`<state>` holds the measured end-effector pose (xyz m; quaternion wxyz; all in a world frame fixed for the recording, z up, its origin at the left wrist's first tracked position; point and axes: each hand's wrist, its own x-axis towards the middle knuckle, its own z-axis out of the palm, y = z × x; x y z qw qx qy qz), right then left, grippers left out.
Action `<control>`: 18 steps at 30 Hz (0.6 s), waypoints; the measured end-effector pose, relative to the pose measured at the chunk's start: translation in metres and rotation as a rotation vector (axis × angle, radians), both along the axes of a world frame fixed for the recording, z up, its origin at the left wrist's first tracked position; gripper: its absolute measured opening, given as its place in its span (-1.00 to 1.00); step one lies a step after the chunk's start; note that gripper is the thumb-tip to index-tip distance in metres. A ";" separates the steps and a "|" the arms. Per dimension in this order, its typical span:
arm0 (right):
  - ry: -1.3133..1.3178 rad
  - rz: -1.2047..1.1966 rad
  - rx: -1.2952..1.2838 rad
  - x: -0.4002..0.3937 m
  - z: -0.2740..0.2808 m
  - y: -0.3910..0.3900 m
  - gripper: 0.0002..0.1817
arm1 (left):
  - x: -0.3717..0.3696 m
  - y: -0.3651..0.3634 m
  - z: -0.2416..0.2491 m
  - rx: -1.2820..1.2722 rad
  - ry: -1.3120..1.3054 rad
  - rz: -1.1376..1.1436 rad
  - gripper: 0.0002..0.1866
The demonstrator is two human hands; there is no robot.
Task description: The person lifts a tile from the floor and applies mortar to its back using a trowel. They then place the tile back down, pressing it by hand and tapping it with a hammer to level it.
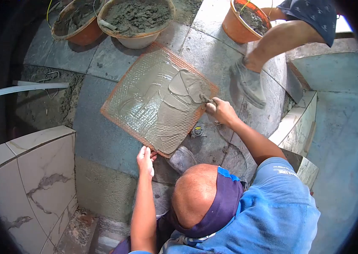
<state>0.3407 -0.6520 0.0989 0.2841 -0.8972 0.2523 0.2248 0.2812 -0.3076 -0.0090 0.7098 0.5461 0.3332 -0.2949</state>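
Neither of my own hands is in view. Below me crouches a co-worker in a blue shirt (pixel 272 207), the head bent down. The co-worker's right hand (pixel 222 111) is closed on the handle of a trowel (pixel 188 88), its blade lying in wet grey cement paste. That paste coats most of a square tile (pixel 110 109), whose orange-brown gridded back shows along the edges. At the tile's near corner, the co-worker's left hand (pixel 145 161) grips the edge. A tape measure (pixel 198 130) lies on the floor beside the tile.
Mortar fills a white bucket (pixel 138 41) and two orange buckets (pixel 86 34) (pixel 236 26) at the back. Another person's leg (pixel 278 44) stands right of the tile. Low marble-look walls (pixel 48 169) (pixel 303 127) flank the grey floor slabs (pixel 94 114). A pale strip (pixel 31 89) juts in from the left.
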 end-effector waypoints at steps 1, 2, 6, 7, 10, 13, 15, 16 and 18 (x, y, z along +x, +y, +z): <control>0.002 -0.012 0.056 0.002 0.004 0.000 -0.51 | -0.001 0.000 0.001 0.007 0.006 0.000 -0.73; 0.006 -0.023 0.111 0.003 0.006 -0.002 -0.51 | -0.001 0.000 0.001 0.012 0.012 0.000 -0.73; -0.050 0.076 0.149 -0.013 -0.015 0.000 -0.51 | -0.003 0.002 -0.001 0.030 0.022 -0.028 -0.70; -0.034 0.017 0.202 -0.007 -0.002 0.005 -0.52 | -0.005 0.003 -0.003 0.031 0.022 -0.020 -0.64; 0.057 -0.085 0.241 0.020 0.014 0.001 -0.52 | -0.006 0.005 -0.003 0.026 0.013 -0.020 -0.56; 0.048 -0.111 0.251 0.038 -0.006 0.004 -0.50 | -0.004 0.007 -0.008 0.017 0.006 -0.026 -0.54; -0.046 -0.002 0.167 0.039 -0.017 0.016 -0.43 | -0.005 0.008 -0.006 0.019 0.011 -0.024 -0.53; -0.049 0.001 0.171 0.043 -0.014 0.018 -0.43 | -0.005 0.008 -0.001 0.033 0.026 -0.013 -0.56; 0.013 0.089 0.193 0.057 -0.008 0.019 -0.42 | -0.004 0.008 0.004 0.051 0.035 0.006 -0.58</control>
